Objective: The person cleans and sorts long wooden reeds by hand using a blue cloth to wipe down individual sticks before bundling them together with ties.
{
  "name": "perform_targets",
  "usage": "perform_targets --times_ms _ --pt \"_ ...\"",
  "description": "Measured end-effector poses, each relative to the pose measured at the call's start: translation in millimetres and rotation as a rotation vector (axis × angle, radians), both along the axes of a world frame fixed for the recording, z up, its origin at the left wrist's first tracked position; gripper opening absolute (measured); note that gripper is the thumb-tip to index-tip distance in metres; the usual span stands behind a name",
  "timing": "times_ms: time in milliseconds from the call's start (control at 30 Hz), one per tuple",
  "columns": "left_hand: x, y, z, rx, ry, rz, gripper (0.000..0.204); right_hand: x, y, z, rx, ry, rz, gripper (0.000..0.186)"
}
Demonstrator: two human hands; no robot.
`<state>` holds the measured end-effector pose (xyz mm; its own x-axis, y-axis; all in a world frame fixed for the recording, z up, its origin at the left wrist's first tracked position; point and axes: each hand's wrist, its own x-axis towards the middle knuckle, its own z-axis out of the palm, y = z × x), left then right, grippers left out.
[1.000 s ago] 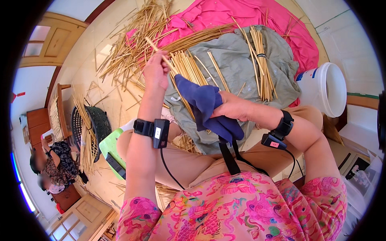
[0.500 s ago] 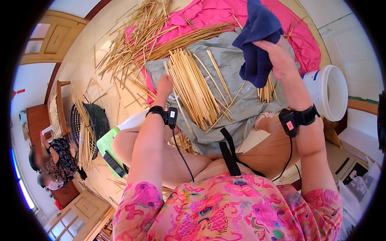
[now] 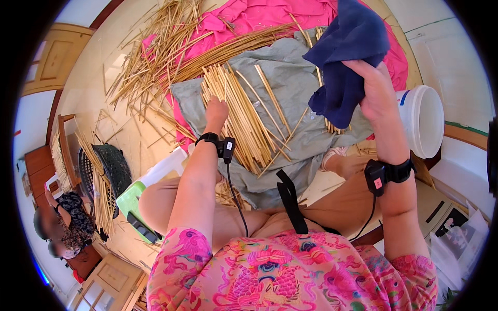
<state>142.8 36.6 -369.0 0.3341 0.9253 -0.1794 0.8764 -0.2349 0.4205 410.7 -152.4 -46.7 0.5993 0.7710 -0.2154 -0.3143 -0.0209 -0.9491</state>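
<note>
Grey sheet [image 3: 290, 65], one — spread on the floor, partly covered by what lies on it. Row of sticks [image 3: 241, 122], pale, side by side on the sheet's left part; left hand [image 3: 217, 113] above that row, fingers curled, covering some sticks; whether it grips one cannot be told. Blue cloth [image 3: 350, 49], one, bunched in the right hand [image 3: 376, 93], thumb in front, above the sheet's right part; top reaching the picture's upper edge, some fingers hidden. Bundle of sticks [image 3: 331, 127], right part of the sheet, mostly masked by the cloth, lower ends showing. Bucket [image 3: 412, 127], white, right of the sheet. Pink sheet [image 3: 218, 23], beyond the grey sheet, cut off above. Changes: a second ago the cloth was against a stick in the left hand; now it is well apart — held off to the right — and the left hand is over the row.
</note>
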Motion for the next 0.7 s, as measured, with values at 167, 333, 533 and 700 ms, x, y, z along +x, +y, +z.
perform_targets --times_ms 167,333,533,700 --pt "27 -16 -30 -0.344 -0.036 -0.336 0.025 1 1 5 0.021 0.018 0.000 0.024" --pt "76 -67 -37 -0.312 -0.033 -0.262 0.019 1 -3 11 -0.024 -0.023 -0.051 0.025" --pt "47 -65 14 -0.118 -0.015 0.129 0.025 5 -11 10 -0.008 0.030 -0.046 0.026" --pt "-2 -53 12 -0.034 0.228 0.063 0.036 1 -10 13 0.009 0.017 0.023 0.024"
